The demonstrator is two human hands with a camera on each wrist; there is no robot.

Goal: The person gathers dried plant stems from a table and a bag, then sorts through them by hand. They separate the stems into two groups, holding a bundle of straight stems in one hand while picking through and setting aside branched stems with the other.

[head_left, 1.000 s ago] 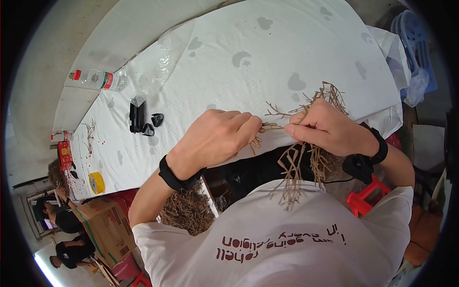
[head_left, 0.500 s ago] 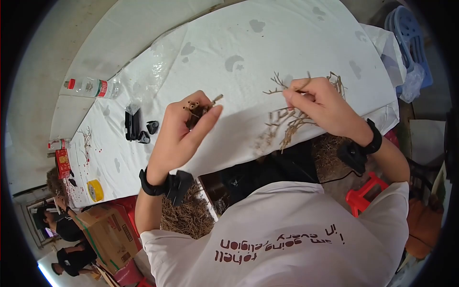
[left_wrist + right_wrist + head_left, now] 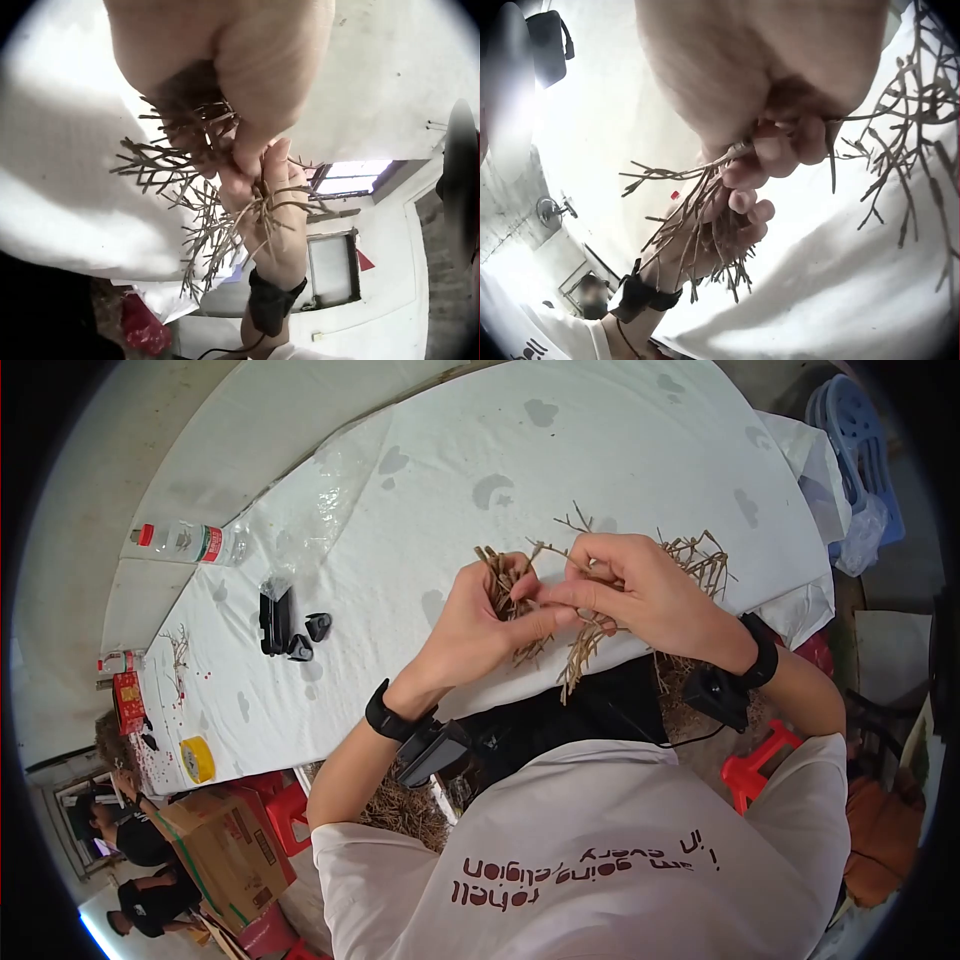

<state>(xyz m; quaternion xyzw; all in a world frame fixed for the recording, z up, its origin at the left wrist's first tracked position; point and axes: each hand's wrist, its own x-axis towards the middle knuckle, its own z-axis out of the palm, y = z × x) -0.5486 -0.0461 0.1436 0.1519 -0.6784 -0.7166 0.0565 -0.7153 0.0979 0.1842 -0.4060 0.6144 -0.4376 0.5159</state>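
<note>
Both hands have drawn together since the previous head frame, where they stood well apart. In the head view, the left hand [image 3: 470,630] is curled round a twig bundle [image 3: 497,575] — dry, brown, knobbly stems with blunt ends — its thumb reaching toward the other hand. The right hand [image 3: 660,600] is mostly closed, thumb and fingers pinching thin branched twigs [image 3: 580,650], whose forked tips hang toward the near table edge. More angular twigs show just beyond its knuckles. Under them lies a smooth white tablecloth [image 3: 620,450] printed with grey hearts and moons; it spreads beyond the hands to a curved far edge and falls in soft folds at the right corner. Well to the left lie a clear plastic bottle [image 3: 190,543], a hard black case [image 3: 273,622] and a round yellow tape roll [image 3: 197,759].

In the left wrist view, the left hand is bent round the stems, which fan out in wiry, crooked forks; the right hand's fingertips meet it at the twigs.

In the right wrist view, the right hand's fingers are curled at a pale, jointed stem — spiky tips splay below, near the left hand's fingers. Other branches stand over the cloth at the right.
</note>
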